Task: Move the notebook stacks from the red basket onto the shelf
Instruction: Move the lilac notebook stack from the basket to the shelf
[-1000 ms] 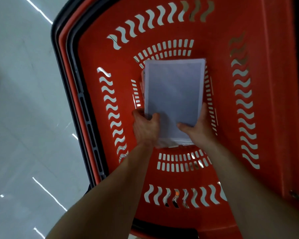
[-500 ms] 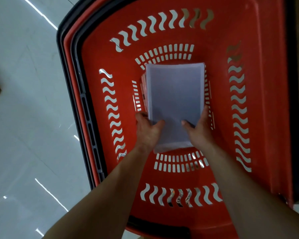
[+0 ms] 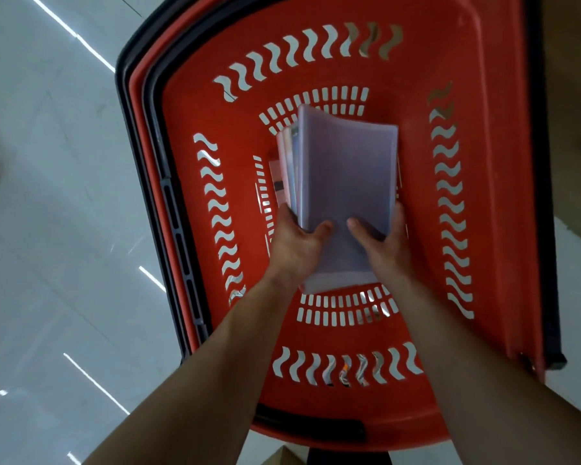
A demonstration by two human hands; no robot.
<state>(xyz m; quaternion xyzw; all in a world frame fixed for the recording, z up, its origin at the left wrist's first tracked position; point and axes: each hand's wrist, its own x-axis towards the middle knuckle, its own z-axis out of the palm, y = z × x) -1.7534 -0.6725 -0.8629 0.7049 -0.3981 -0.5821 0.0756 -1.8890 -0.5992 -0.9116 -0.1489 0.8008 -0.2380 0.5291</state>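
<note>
A stack of notebooks [image 3: 346, 176] with a pale lilac plastic cover is inside the red basket [image 3: 483, 203], its far end tilted up off the slotted floor. My left hand [image 3: 296, 246] grips the stack's near left corner, thumb on top. My right hand [image 3: 383, 243] grips the near right corner the same way. Pink and white notebook edges fan out on the stack's left side. The shelf is not in view.
The basket has a black rim and folded black handles along its left side [image 3: 168, 203]. It stands on a glossy white tiled floor [image 3: 47, 229]. A brown cardboard corner [image 3: 282, 458] shows at the bottom edge.
The stack has lifted and tilted, its far end rising and the left edges fanning open. Both hands kept their grip and moved slightly toward me.
</note>
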